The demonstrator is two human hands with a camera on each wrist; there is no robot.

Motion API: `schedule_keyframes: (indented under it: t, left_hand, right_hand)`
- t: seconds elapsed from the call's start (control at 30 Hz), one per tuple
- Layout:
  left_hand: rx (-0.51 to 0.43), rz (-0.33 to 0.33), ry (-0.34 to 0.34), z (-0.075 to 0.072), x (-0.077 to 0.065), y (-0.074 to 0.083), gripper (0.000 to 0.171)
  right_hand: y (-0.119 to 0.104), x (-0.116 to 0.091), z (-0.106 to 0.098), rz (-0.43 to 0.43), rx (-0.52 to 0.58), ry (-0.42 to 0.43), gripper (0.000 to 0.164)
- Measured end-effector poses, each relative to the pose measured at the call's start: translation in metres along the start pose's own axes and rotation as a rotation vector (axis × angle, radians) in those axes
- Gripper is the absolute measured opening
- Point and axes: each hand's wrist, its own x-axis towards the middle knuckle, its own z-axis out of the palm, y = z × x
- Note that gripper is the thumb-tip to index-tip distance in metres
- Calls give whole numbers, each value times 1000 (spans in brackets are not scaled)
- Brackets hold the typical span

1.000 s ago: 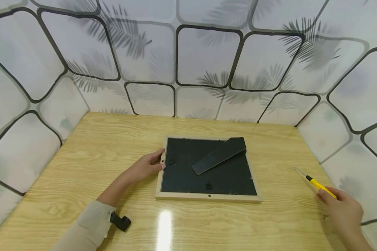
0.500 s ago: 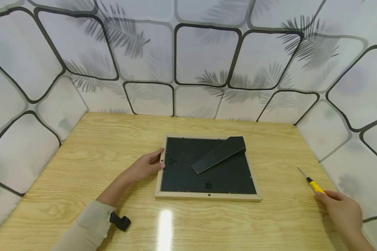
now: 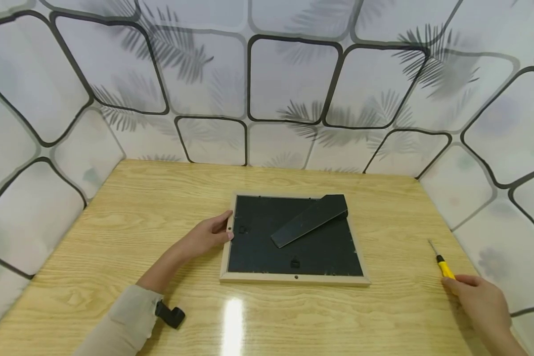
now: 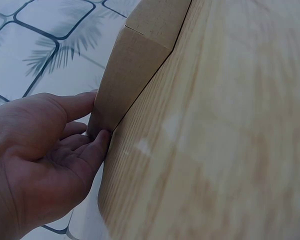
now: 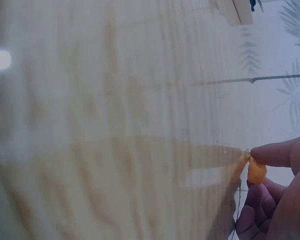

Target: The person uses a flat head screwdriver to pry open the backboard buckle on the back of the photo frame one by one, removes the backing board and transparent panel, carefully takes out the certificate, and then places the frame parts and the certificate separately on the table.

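A picture frame (image 3: 267,262) lies face down on the wooden table, its light wooden rim around a black backing. My left hand (image 3: 208,233) holds the frame's left edge, with the thumb on the rim. In the left wrist view, fingers of that hand (image 4: 50,160) touch the frame's side wall (image 4: 127,75) low down by the tabletop. Off to the right, my right hand (image 3: 480,301) pinches the yellow handle of a screwdriver (image 3: 446,269). Its metal shaft points away from me. The right wrist view shows the orange-yellow handle end (image 5: 257,171) between thumb and fingers.
A black strut (image 3: 309,222) lies slanted across the backing, and small dark hangers (image 3: 295,263) sit on it. Patterned walls (image 3: 293,79) enclose the table (image 3: 160,198) at the back and both sides. A black wrist camera (image 3: 171,315) sits on the left sleeve.
The right hand has shifted slightly left and lower with the screwdriver, whose shaft has turned to point more straight away. The left hand and the frame have stayed in place.
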Motion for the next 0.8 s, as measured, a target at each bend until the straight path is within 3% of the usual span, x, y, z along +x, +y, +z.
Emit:
schedule_keyframes:
  t: [0.57,0.8]
  left_hand:
    - [-1,-18,6,0,0,1,73]
    - [-3,-8,-2,0,0,2,74]
  right_hand:
    - [-3,0,1,-55,-63,-38,79]
    - [-4,-2,-1,-4,-27,-81,81]
